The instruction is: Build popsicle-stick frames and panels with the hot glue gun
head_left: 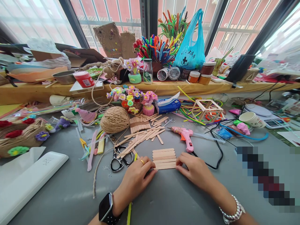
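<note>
Two hands rest flat on the grey table (70, 193) at the bottom middle of the frame. Between them lies a little row of wooden sticks (164, 158), side by side. On one side, the left hand (134, 181) touches the row's end with its fingers stretched out, gripping nothing. On the other side, the right hand (195, 170) does the same, fingertips just against the sticks. Just above the right hand lies a pink glue gun (186, 137). Black scissors (119, 159) lie beside the left hand. Higher up, near the middle, sits a ball of string (114, 119) next to a loose pile of sticks (142, 134).
</note>
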The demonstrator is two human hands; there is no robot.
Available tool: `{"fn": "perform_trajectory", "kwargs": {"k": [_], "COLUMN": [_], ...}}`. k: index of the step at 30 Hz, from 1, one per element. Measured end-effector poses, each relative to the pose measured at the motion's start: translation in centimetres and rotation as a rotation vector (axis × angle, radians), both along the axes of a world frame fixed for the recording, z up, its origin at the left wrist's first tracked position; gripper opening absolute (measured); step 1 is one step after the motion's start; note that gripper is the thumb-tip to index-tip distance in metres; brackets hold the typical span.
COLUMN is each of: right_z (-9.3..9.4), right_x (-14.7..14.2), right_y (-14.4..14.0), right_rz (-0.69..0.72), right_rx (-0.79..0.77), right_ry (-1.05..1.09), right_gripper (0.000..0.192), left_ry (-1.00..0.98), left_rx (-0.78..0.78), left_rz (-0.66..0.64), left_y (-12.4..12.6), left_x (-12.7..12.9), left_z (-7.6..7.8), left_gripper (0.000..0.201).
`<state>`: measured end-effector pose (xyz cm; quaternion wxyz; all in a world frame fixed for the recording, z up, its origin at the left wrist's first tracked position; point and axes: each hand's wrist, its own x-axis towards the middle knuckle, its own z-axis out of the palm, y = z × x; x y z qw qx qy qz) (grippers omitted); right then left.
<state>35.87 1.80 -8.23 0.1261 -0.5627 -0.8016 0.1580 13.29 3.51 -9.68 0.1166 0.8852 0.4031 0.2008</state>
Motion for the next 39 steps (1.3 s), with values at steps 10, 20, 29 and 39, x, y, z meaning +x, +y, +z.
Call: {"fn": "perform_trajectory", "kwargs": {"k": [10,20,29,39], "right_z": [0.3,0.0,0.0,0.0], "right_x": [0.9,0.5,0.3,0.2], "right_y": [0.2,0.2,0.1,0.0], "right_rz": [-0.130,-0.113,-0.111,-0.106], "right_rx": [0.053,0.056,0.084,0.077], "right_ry": [0.114,0.084,0.074,0.058], "right_gripper": [0.009,0.008,0.010,0.010], "left_ry": [0.202,0.316,0.287,0.338], "left_rx": [0.283,0.465,0.574,0.577], "left_rz": [0.443,0.459,0.460,0.586], "left_y": [3.3,3.1,3.1,2.4], "left_x": [-4.1,-3.8,-3.7,-3.8], "left_z": [0.2,0.0,0.1,0.3], "left_gripper": [0.021,0.022,0.026,0.028]}}
